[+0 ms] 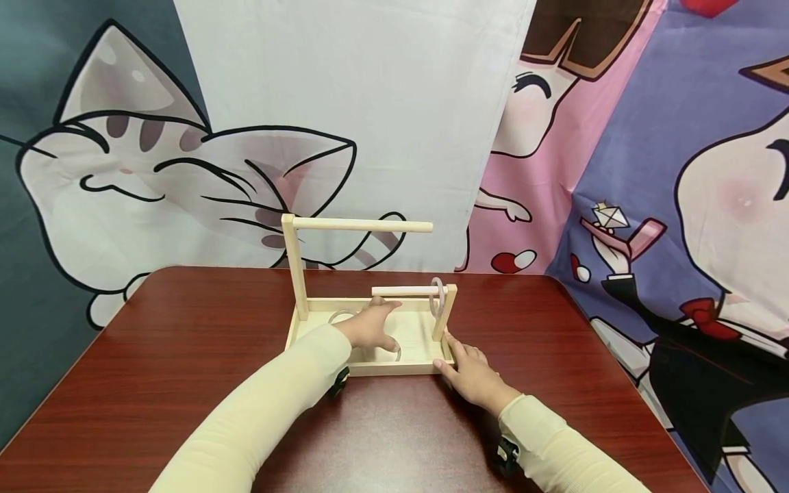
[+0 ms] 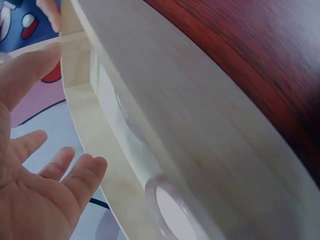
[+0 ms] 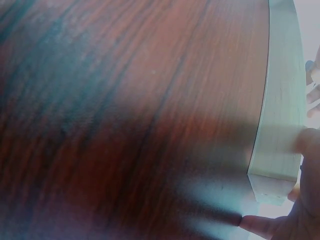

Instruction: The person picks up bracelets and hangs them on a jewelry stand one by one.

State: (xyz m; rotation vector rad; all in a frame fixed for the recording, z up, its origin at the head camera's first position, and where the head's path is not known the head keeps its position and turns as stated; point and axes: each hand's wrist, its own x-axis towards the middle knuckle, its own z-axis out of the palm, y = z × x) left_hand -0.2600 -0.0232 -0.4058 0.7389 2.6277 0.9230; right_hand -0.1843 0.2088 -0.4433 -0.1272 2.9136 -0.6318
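Hovering, fingers spread: left hand (image 1: 370,325); right hand (image 1: 473,375) grips the pale wooden two-rod tray (image 1: 394,369)

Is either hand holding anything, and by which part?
The right hand holds the wooden tray by its near right corner; the left hand holds nothing.

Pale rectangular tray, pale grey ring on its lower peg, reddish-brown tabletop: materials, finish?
Pale rectangular tray: probably bare matte wood; faint grain on its wall.
Pale grey ring on the lower peg: perhaps smooth plastic; too small to be sure.
Reddish-brown tabletop: wood or wood-look laminate, glossy; dark streaks, bright reflection.
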